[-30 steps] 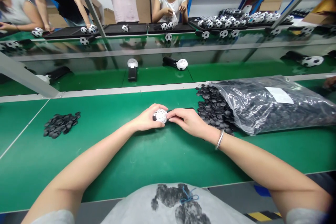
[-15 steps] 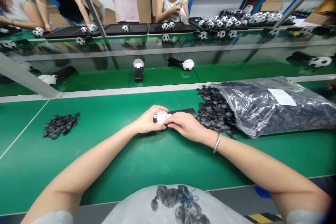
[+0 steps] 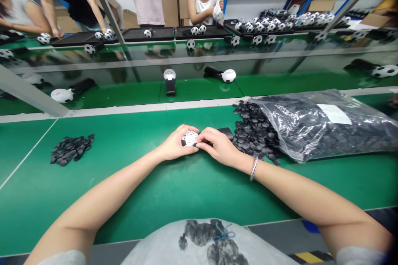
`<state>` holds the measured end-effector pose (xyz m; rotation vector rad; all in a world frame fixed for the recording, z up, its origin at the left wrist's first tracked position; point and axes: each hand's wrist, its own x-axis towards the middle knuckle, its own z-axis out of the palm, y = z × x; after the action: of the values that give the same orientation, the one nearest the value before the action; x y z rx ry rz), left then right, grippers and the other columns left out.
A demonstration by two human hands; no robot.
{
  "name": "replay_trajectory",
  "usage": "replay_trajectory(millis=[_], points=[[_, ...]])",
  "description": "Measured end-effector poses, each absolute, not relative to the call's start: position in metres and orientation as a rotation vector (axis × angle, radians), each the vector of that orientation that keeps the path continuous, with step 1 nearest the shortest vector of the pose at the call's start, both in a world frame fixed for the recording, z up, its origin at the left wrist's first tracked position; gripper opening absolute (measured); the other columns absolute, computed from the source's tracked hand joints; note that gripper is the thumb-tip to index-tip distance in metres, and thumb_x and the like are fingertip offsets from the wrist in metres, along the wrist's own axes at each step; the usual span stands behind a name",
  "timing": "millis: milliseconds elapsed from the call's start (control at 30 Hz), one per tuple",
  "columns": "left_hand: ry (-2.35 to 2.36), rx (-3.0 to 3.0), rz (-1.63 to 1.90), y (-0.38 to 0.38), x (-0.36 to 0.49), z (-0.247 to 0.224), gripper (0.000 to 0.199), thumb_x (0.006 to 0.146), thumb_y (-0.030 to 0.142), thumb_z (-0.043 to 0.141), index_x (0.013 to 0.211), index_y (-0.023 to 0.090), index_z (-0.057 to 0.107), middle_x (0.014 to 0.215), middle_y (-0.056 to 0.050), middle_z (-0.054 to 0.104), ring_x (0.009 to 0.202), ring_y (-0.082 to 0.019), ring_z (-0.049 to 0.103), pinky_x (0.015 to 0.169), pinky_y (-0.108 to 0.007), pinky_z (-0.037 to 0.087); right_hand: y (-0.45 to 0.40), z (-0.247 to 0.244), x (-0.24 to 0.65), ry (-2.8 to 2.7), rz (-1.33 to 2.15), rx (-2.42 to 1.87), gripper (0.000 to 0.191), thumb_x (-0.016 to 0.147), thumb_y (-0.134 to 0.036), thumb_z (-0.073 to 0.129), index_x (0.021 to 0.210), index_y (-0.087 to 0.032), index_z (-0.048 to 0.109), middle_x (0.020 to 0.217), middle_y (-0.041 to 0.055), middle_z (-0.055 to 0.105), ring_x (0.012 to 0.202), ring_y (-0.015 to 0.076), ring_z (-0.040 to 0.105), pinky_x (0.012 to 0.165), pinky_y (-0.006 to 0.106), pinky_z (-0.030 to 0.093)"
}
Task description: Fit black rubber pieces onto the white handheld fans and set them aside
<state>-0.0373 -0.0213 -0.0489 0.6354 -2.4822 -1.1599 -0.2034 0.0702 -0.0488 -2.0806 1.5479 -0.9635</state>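
My left hand [image 3: 174,144] is closed round the white, openwork ball-shaped head of a handheld fan [image 3: 189,137], thumb below and fingers above. The head has black patches like a soccer ball. Its black handle [image 3: 226,133] points right along the table, partly hidden behind my right hand [image 3: 214,145]. That hand is pinched at the head's lower right edge, where a small black piece [image 3: 195,145] shows at the fingertips. To the right, a heap of loose black pieces [image 3: 256,132] spills from a clear plastic bag [image 3: 329,132].
A smaller pile of black pieces [image 3: 72,149] lies on the green table [image 3: 130,190] at left. Beyond the pale rail [image 3: 137,107], a green belt [image 3: 130,91] carries several fans, among them an upright-lying one [image 3: 170,82]. Several people work at the far side, by black trays [image 3: 149,33].
The near belt's fans have shifted right, and those on the far strip slightly left. My right fingers have shifted a little on the ball head; my left hand keeps its hold.
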Motion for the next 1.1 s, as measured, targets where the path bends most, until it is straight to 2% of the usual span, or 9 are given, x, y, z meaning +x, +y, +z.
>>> replay_trajectory(millis=[200, 500, 900, 1100], points=[[-2.470, 0.648, -1.175, -0.022, -0.038, -0.048, 0.042, 0.066, 0.028, 0.063, 0.106, 0.021, 0.051, 0.105, -0.003, 0.051, 0.100, -0.020, 0.048, 0.089, -0.033, 0.038, 0.064, -0.043, -0.206, 1.574, -0.863, -1.961, 0.008, 0.078, -0.023, 0.057, 0.075, -0.016, 0.056, 0.076, 0.0004, 0.052, 0.065, 0.0085, 0.047, 0.061, 0.021, 0.037], [-2.476, 0.643, -1.220, -0.024, -0.038, -0.049, 0.044, 0.065, 0.027, 0.064, 0.106, 0.022, 0.050, 0.106, -0.003, 0.051, 0.099, -0.020, 0.048, 0.089, -0.034, 0.038, 0.054, -0.036, -0.211, 1.515, -0.781, -1.880, 0.008, 0.072, -0.021, 0.064, 0.072, -0.015, 0.059, 0.072, -0.0013, 0.053, 0.060, 0.0063, 0.047, 0.057, 0.019, 0.037], [-2.465, 0.567, -1.302, -0.030, -0.037, -0.051, 0.046, 0.065, 0.025, 0.065, 0.108, 0.022, 0.049, 0.109, -0.004, 0.049, 0.102, -0.021, 0.048, 0.092, -0.035, 0.037, 0.053, -0.036, -0.215, 1.396, -0.748, -1.933, 0.009, 0.074, -0.024, 0.062, 0.073, -0.015, 0.060, 0.076, 0.0003, 0.055, 0.066, 0.0086, 0.049, 0.061, 0.020, 0.038], [-2.453, 0.589, -1.280, -0.027, -0.037, -0.051, 0.043, 0.066, 0.024, 0.064, 0.107, 0.022, 0.049, 0.107, -0.003, 0.050, 0.100, -0.020, 0.048, 0.091, -0.034, 0.037, 0.054, -0.039, -0.210, 1.479, -0.802, -1.813, 0.007, 0.073, -0.021, 0.061, 0.072, -0.015, 0.057, 0.074, -0.0007, 0.051, 0.062, 0.0070, 0.048, 0.059, 0.019, 0.039]])
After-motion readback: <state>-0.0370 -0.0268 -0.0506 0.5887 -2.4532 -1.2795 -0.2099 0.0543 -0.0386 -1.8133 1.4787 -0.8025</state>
